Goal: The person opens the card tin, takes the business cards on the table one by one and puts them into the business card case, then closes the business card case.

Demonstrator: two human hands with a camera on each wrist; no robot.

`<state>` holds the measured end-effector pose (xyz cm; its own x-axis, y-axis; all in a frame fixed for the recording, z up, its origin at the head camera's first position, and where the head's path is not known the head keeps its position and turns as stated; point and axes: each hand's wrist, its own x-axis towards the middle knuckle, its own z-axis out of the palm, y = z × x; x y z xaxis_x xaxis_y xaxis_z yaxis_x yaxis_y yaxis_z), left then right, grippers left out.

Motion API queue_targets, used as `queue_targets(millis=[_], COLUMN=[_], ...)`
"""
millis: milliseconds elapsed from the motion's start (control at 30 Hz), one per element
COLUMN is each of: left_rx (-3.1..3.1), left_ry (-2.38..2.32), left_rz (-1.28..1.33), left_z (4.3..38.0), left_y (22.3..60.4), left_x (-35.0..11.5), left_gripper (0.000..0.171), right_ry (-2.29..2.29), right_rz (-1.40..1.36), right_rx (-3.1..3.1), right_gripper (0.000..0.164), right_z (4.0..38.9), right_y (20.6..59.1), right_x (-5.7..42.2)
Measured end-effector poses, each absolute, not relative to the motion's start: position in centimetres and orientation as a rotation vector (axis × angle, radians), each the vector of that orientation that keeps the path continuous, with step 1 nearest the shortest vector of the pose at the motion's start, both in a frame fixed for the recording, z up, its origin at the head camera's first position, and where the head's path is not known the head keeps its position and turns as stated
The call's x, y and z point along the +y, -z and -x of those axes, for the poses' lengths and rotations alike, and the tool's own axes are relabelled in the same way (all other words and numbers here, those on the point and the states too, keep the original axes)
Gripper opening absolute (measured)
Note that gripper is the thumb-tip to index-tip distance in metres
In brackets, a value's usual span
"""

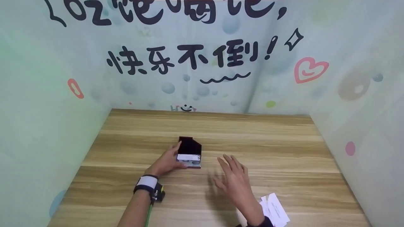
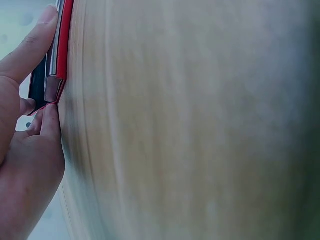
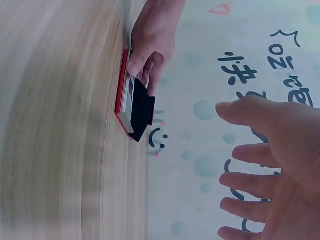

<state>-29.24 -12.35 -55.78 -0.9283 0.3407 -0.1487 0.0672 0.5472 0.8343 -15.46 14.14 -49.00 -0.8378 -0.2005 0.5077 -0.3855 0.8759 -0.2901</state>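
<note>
A small card case point(image 1: 190, 146) with a red outside and a black inner flap lies open on the wooden table, its flap raised. A white card point(image 1: 188, 157) shows in its tray, along the base of the flap. My left hand point(image 1: 167, 161) grips the case at its left side. In the left wrist view the thumb point(image 2: 31, 50) lies along the tray's edge, with fingers behind at the red hinge. My right hand point(image 1: 236, 181) hovers to the right of the case, apart from it. Its fingers are spread and hold nothing, as the right wrist view also shows.
Several white cards point(image 1: 275, 210) lie in a loose pile at the table's front right, beside the right wrist. A printed cloth wall point(image 1: 151, 91) stands behind the table point(image 1: 132, 132) and along both sides. A green cable point(image 1: 149, 214) runs from the left wrist camera.
</note>
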Motion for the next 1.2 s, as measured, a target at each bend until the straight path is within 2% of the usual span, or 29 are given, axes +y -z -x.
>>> queue_targets(millis=[667,867,1100,1200], left_rx=[2.508,2.481,2.505,2.512], left_ry=[-1.295,-1.348,-1.314,-1.315], left_rz=[-0.344,-0.348,-0.370,-0.387], left_z=[29.0,29.0,29.2,29.2], left_y=[55.6,55.7,55.6,55.9], left_x=[-12.4,-12.5,-12.6,-12.5], left_gripper=[0.110,0.111,0.111,0.110], right_ry=[-0.351,-0.350,-0.327,-0.317], right_rz=[-0.373,-0.356,-0.309,-0.288], right_rx=[-2.365,-2.349,-2.355,-2.386], right_gripper=[0.077,0.071,0.084,0.076], right_z=[11.3,10.3,9.4,9.0], right_y=[49.9,49.9,51.0,51.7], right_x=[19.4,20.9,22.5,23.3])
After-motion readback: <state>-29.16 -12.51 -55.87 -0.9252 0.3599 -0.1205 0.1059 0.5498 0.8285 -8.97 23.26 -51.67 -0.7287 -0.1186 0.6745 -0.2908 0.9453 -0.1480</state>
